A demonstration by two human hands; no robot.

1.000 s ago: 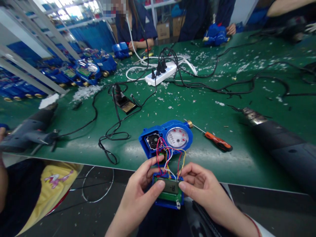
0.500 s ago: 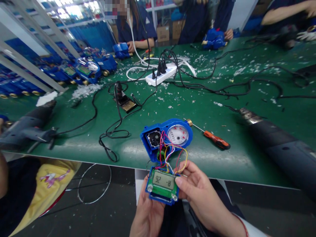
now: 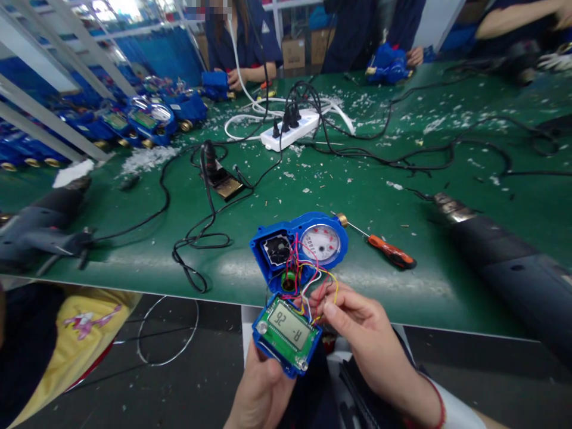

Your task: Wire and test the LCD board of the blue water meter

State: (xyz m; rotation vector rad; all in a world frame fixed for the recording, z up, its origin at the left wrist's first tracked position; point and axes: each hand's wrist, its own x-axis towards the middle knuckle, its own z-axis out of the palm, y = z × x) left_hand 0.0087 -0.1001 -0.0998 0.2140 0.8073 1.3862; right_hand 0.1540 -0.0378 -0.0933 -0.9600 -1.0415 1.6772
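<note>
A green circuit board with an LCD display [image 3: 288, 328], set in a blue frame, is gripped from below by my left hand [image 3: 263, 387]. It is tilted, lower on its right side. My right hand [image 3: 361, 328] has its fingers pinched around the thin coloured wires [image 3: 308, 292] at the board's upper right corner. Those wires run up into a blue water meter [image 3: 263, 268], which lies on the table edge with its round dial [image 3: 320, 245] facing up. Just right of the meter's brass fitting [image 3: 342, 220] lies an orange and black screwdriver [image 3: 391, 251].
Heat guns lie at the right [image 3: 504, 256] and at the left [image 3: 40, 229]. A soldering iron stand [image 3: 227, 185], a white power strip [image 3: 290, 131] and black cables spread over the green table [image 3: 357, 190]. More blue meters [image 3: 147, 122] sit at the back left. Co-workers are across the table.
My right hand has moved off the display board up to its wires. The board, now in my left hand alone, has turned clockwise and shifted slightly left.
</note>
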